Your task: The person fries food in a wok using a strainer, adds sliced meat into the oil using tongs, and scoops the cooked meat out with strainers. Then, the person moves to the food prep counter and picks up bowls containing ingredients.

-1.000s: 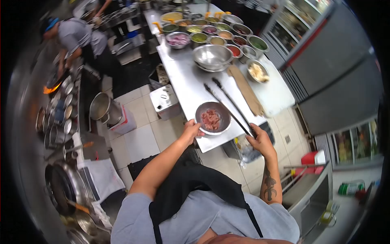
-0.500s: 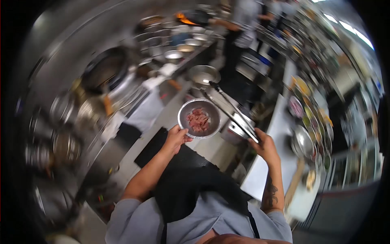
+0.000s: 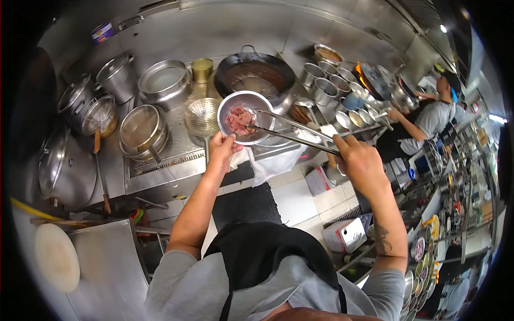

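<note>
My left hand (image 3: pixel 224 150) grips the rim of a metal bowl (image 3: pixel 261 100), thumb over the edge. Pieces of raw meat (image 3: pixel 239 120) lie inside the bowl, which is tilted slightly. My right hand (image 3: pixel 360 160) is closed around a pair of long metal tongs (image 3: pixel 305 134). The tips of the tongs reach into the bowl at the meat, with their arms spread apart. Whether they pinch a piece I cannot tell. Just behind the bowl sits a large black wok (image 3: pixel 254 67) with dark liquid in it.
A perforated skimmer (image 3: pixel 202 116) lies left of the bowl. Steel pots (image 3: pixel 163 77) and a strainer over a pot (image 3: pixel 142 128) stand farther left. Metal containers (image 3: pixel 325 88) line the right of the wok. A co-worker (image 3: pixel 428 120) works at a flaming wok (image 3: pixel 375 80). Boxes (image 3: pixel 345 235) sit on the floor.
My view has swung left to face the stove and large wok. The tongs, earlier held away to the right of the bowl, now reach into it.
</note>
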The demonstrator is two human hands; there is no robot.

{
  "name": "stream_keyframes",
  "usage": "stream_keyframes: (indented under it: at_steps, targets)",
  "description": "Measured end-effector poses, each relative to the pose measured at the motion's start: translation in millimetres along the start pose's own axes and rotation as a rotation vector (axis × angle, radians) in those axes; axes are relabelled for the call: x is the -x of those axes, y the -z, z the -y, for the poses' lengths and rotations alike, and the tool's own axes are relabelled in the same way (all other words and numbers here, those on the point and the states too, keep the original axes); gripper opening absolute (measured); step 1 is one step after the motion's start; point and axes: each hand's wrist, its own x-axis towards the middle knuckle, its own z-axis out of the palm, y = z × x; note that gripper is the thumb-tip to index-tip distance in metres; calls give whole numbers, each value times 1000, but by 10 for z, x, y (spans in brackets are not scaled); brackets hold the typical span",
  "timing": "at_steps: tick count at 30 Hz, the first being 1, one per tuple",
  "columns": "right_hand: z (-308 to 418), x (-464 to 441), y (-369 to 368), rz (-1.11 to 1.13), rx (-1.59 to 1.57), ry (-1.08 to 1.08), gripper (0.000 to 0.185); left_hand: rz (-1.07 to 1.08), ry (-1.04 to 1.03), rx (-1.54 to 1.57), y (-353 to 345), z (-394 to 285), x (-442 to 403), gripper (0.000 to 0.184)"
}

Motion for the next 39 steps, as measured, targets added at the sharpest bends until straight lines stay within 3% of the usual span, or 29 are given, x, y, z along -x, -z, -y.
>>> stream_keyframes:
  at_steps: [4, 8, 11, 12, 20, 25, 30, 34, 39]
  targets:
    - [119, -687, -136, 54, 50, 106, 31, -27, -66, 18, 286, -181, -283, 2]
    - [95, -1182, -319, 105, 74, 156, 35, -80, -48, 29, 384, -251, -471, 2]
    - [7, -1433, -381, 65, 58, 176, 32, -92, -16, 33, 477, -218, -703, 4]
    - [-20, -1514, -373, 45, 29, 196, 19, -103, -13, 51, 475, -212, -774, 4]
    - [-808, -2148, -760, -115, -88, 282, 23, -165, -4, 130, 251, -153, -1457, 13]
    - [-1393, -2600, -1023, -102, -155, 247, 18, -273, -70, 131, 163, -13, -1900, 7]
    - [-1960, -3221, -1826, 32, -53, 197, 19, -378, -71, 121, 173, 103, -1954, 3]
    - [-2166, -3693, -2757, 185, 12, 36, 21, -422, -40, 110, 232, 93, -1795, 12]
    - [-1988, -3794, -2967, 294, 24, -41, 18, -423, -79, 111, 424, 31, -1657, 11]
